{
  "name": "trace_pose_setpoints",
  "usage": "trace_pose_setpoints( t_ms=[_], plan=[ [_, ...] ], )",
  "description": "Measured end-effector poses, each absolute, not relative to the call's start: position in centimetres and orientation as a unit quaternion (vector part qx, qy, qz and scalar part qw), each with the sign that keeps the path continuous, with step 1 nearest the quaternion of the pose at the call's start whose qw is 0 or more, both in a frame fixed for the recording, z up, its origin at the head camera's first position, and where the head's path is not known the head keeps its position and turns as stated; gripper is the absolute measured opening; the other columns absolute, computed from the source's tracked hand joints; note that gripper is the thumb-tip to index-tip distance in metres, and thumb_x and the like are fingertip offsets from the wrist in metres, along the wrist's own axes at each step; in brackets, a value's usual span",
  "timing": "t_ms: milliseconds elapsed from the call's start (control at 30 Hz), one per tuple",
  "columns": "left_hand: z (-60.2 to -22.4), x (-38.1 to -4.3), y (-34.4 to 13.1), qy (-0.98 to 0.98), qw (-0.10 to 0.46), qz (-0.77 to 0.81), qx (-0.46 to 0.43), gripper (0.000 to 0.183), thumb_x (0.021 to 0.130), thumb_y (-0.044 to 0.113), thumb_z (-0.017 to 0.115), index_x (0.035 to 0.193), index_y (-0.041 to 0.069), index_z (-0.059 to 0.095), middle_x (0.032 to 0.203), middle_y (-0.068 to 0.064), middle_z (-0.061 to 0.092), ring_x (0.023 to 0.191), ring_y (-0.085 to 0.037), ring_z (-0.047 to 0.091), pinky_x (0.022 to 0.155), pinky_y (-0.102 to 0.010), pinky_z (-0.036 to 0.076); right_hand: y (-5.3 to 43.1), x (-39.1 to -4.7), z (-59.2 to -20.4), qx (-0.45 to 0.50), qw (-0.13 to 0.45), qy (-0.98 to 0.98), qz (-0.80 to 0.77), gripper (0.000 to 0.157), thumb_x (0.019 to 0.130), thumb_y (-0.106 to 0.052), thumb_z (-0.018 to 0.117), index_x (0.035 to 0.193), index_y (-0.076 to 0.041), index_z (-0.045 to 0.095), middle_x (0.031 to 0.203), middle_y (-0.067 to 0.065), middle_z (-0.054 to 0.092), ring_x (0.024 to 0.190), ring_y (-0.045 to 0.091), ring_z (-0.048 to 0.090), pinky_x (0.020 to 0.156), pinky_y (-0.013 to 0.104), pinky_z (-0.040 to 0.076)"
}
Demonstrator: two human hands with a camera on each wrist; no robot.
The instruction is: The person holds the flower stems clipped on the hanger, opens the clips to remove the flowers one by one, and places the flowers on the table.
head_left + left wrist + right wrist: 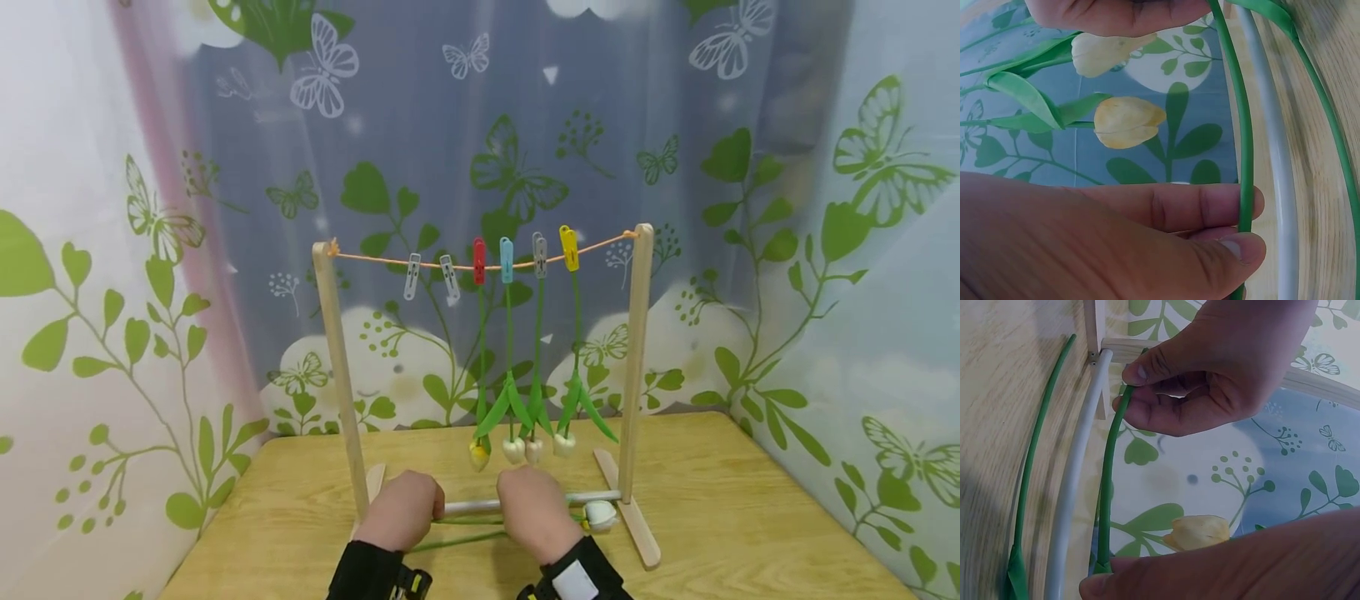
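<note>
My left hand [405, 504] pinches the green stem of an artificial tulip [1244, 144] between thumb and fingers. My right hand [536, 510] grips the same stem farther right, by its leaf, as the right wrist view shows. A second tulip stem [1035, 437] lies on the table on the near side of the rack's white bar [480, 506]. Just right of my right hand a white tulip head [600, 515] shows. Above the hands, several tulips hang head down from a red clothespin [479, 261], a light blue one [506, 260], a grey one [540, 255] and a yellow one [570, 248].
An orange string [375, 259] runs between the left wooden post [339, 375] and right wooden post [636, 367]. Two pale clothespins [412, 277] hang on its left half without flowers. Wooden feet [637, 525] stand on the wood-grain table [750, 500]. A patterned curtain [420, 100] hangs behind.
</note>
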State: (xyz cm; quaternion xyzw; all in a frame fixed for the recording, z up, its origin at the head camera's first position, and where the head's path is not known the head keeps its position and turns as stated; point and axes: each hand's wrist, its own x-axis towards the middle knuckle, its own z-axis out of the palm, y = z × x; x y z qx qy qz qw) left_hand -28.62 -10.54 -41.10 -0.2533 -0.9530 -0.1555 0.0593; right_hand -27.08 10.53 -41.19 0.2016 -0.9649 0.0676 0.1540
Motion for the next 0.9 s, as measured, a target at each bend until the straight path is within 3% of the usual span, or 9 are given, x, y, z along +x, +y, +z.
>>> trace_pose_setpoints(
  t_ms=[233,900],
  plan=[
    [-41.8,-28.3,-11.0,-0.953,0.045,-0.158,-0.255,0.037,0.085,-0.015,0.064,0.074,0.020,0.071,0.074,0.006,0.064,0.061,-0.007,0.051,0.060,-0.026,0.048,10.2,-27.1,-42.4,0.216,0.173,-0.959,0.059,0.034,0.086,0.004,0.068,0.060,-0.016,0.056,0.051,-0.005,0.045,0.046,0.011,0.045,0.040,0.027,0.036],
    [-41.7,-28.1,-9.7,-0.960,0.071,-0.118,-0.245,0.028,0.086,-0.011,0.065,0.073,0.013,0.071,0.072,0.004,0.062,0.064,-0.010,0.054,0.060,-0.029,0.052,10.7,-28.1,-43.3,0.216,0.181,-0.958,0.055,0.031,0.086,0.004,0.067,0.061,-0.011,0.057,0.053,0.000,0.051,0.046,0.014,0.050,0.038,0.031,0.042]
  ],
)
